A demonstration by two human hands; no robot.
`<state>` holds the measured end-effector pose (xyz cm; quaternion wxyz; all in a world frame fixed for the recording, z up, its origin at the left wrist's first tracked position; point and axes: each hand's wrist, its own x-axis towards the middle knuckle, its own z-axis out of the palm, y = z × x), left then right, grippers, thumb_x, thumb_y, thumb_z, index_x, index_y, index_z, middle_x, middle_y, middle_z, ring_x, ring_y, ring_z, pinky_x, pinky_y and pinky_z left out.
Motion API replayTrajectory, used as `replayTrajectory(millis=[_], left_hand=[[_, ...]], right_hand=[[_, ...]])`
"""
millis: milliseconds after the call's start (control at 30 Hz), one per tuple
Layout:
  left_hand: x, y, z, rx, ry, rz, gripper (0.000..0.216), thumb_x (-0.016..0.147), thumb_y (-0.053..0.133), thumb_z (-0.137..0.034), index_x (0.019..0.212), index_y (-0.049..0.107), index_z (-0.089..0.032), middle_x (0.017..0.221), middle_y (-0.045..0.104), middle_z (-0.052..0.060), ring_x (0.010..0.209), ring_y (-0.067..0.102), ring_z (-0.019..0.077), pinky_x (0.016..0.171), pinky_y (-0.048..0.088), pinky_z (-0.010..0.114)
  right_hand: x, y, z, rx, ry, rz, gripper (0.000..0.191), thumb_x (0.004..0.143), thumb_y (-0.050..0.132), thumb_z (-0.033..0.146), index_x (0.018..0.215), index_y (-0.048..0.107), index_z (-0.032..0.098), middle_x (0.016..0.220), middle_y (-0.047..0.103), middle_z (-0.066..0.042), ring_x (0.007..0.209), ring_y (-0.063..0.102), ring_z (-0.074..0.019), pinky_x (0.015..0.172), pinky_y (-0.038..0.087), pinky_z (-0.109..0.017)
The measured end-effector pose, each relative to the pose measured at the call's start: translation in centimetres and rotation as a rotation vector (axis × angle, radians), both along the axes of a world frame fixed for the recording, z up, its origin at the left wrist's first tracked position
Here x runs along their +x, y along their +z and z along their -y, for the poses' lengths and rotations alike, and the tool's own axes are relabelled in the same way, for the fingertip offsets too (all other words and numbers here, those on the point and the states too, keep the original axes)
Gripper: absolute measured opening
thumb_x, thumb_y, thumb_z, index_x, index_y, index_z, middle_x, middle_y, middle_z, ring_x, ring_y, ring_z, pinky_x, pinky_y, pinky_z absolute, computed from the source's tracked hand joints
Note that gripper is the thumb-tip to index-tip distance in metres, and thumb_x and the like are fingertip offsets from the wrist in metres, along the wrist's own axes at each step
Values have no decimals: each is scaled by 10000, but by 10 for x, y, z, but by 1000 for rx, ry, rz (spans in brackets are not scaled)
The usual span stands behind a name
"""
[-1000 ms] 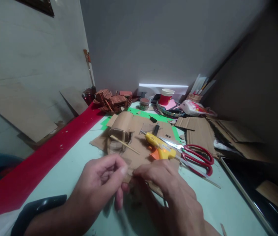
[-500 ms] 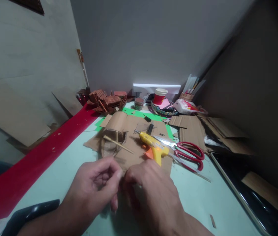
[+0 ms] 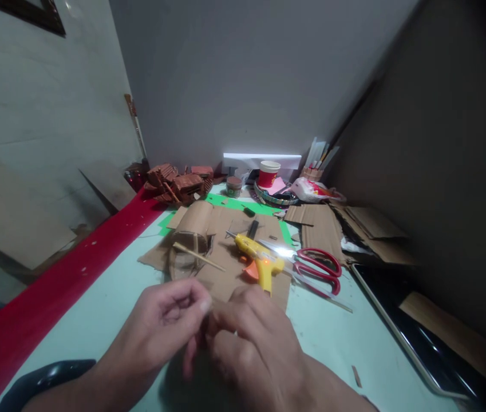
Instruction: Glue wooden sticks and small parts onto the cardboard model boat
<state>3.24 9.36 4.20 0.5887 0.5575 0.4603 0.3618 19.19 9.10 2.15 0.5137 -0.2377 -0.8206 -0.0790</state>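
At the front of the table my left hand (image 3: 157, 329) is closed, thumb and forefinger pinched together. Its fingertips meet those of my right hand (image 3: 260, 343), which is curled shut with its back towards me. Whatever they pinch is hidden or too small to make out. Just beyond them lies a flat cardboard sheet (image 3: 225, 229). On it are a curved cardboard piece (image 3: 194, 222) with a thin wooden stick (image 3: 200, 257) leaning across its front. A yellow glue gun (image 3: 260, 254) with an orange trigger lies beyond my right hand, beside red-handled scissors (image 3: 317, 266).
Brown ridged model pieces (image 3: 182, 182) stand at the back left, near a red cloth strip (image 3: 66, 286). A red cup (image 3: 269, 173) sits in a round tray. Cardboard scraps (image 3: 322, 226) and a dark glossy panel (image 3: 397, 320) lie to the right.
The view has swung slightly right, so the table things sit farther left. My right hand's fingers have shifted and rolled a little against my left fingertips. Both hands stay together.
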Motion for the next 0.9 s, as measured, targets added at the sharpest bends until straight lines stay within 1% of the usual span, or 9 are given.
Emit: replayTrajectory(millis=[67,167,267,333,467,567,700,767,900], left_hand=[[-2,-2,-1,-11,-22,45,357,893,580,-488,714,577,-179,413,522,-41,395,499,108,470,373,216],[-3,-2,-1,-32,-52,165,300,929,548,-469,859,611,-184,444,581,-35,392,524,107,478,394,211],[-3,-2,0,-16,-113,239,270,935,572,-424,1079,605,-198,507,642,-31,491,611,128,609,482,241],[-4,-3,0,1,-158,243,284,932,605,-383,1154,584,-208,552,667,-36,522,639,125,669,507,255],[-7,-6,0,29,-222,248,205,942,613,-350,1100,603,-220,659,674,-42,516,652,106,590,514,223],[-7,-6,0,46,-223,246,192,947,607,-352,1087,610,-221,643,668,-42,541,665,116,585,536,221],[-4,-4,-2,69,-224,238,185,949,606,-332,1096,610,-219,633,687,-40,531,677,119,572,545,216],[-4,-4,-2,90,-235,243,173,956,597,-317,1094,616,-213,620,697,-38,533,690,121,585,543,216],[-7,-5,-3,165,-192,257,148,969,584,-299,1084,628,-216,576,697,-44,515,698,116,594,528,208]], right_hand=[[0,-1,-1,-104,6,-43,216,957,478,87,778,507,205,683,643,-1,633,538,-148,596,409,-290],[3,-1,-3,-208,22,-124,185,875,547,53,819,482,217,740,652,-9,657,538,-150,644,448,-297],[6,0,-5,-234,10,-175,236,840,576,20,929,479,215,781,644,-22,691,556,-163,672,473,-326],[8,0,-4,-256,15,-185,247,837,565,12,941,467,214,792,632,-27,707,565,-167,669,479,-330],[6,0,0,-341,63,-231,252,826,536,19,936,438,223,821,604,-21,737,587,-155,669,506,-312],[0,-1,4,-457,66,-333,241,843,543,67,909,399,248,807,560,4,689,600,-137,637,520,-299],[-10,-3,7,-590,64,-474,249,872,571,148,877,354,270,789,526,11,662,606,-147,623,534,-323],[-9,-1,5,-605,41,-498,244,867,558,121,865,361,266,778,520,18,660,588,-137,630,525,-310],[11,13,-7,-529,-20,-632,197,866,542,90,852,424,248,796,498,32,702,535,-111,654,491,-255]])
